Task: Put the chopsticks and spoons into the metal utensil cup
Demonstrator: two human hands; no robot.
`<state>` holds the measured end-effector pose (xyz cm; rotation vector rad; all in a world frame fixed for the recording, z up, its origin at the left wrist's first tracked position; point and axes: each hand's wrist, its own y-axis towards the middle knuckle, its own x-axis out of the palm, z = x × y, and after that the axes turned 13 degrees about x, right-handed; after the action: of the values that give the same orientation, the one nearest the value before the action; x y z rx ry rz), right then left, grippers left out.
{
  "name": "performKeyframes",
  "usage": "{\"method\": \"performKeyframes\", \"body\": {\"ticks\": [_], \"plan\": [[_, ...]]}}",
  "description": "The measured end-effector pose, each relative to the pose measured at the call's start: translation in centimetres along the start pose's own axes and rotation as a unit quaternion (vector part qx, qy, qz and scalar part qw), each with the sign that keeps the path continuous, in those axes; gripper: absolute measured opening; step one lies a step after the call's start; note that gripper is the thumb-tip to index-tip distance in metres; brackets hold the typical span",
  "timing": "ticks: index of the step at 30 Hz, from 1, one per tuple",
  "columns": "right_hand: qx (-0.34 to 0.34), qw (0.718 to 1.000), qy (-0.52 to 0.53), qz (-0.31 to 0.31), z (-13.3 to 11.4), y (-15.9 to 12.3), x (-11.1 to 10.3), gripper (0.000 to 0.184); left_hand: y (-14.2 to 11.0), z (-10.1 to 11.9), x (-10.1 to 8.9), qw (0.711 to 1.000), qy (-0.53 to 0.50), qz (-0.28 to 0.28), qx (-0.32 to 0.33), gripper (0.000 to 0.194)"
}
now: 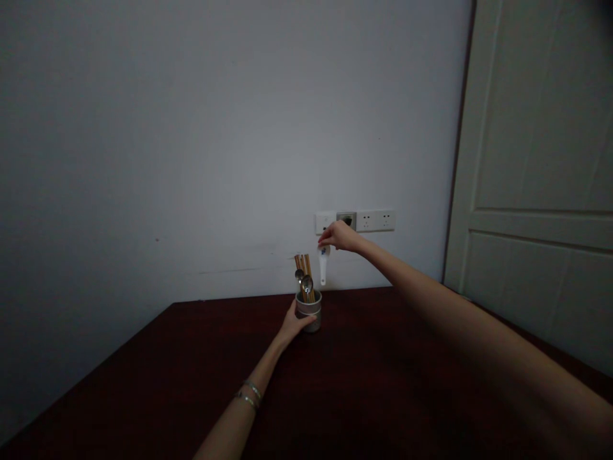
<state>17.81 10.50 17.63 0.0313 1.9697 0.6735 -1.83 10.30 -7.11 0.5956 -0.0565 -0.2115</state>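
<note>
Over the table [373,370] | my right hand [335,235] pinching white spoon [322,268], near-vertical, handle straight down | left hand [291,324] curled round cup [311,308]

The left hand [292,324] holds a cup [312,309] of chopsticks [307,264] and shiny spoons [307,283] — the right hand [340,236] pinches a white spoon [323,268].

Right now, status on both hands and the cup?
Left hand gripping gray cup. Right hand holding white spoon, handle down, above rim level. Chopsticks, metal spoons standing in cup.
</note>
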Motion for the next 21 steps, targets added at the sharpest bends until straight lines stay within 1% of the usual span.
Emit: {"method": "performKeyframes", "body": {"ticks": [4, 8, 11, 16, 21], "plan": [[0.01, 0.999, -0.037, 0.003, -0.1, 0.3, 0.2, 0.023, 0.0, -0.1, 0.0, 1.0, 0.0, 0.002, 0.003, 0.073], [-0.02, 0.997, -0.068, 0.022, -0.1, 0.8, 0.7, 0.021, 0.0, 0.0, 0.1, 1.0, -0.007, -0.002, 0.008, 0.075], [-0.021, 0.996, -0.087, 0.023, -0.1, 0.9, 1.4, 0.022, 0.0, 0.0, 0.1, 1.0, -0.007, -0.003, 0.004, 0.075], [-0.018, 0.992, -0.124, 0.032, -0.3, 0.4, 3.5, 0.022, -0.1, -0.1, 0.1, 1.0, 0.0, 0.002, 0.011, 0.075], [-0.02, 0.987, -0.159, 0.022, -0.4, -0.9, 6.2, 0.022, -0.1, 0.1, 0.3, 1.0, -0.005, 0.0, 0.01, 0.075]]}}
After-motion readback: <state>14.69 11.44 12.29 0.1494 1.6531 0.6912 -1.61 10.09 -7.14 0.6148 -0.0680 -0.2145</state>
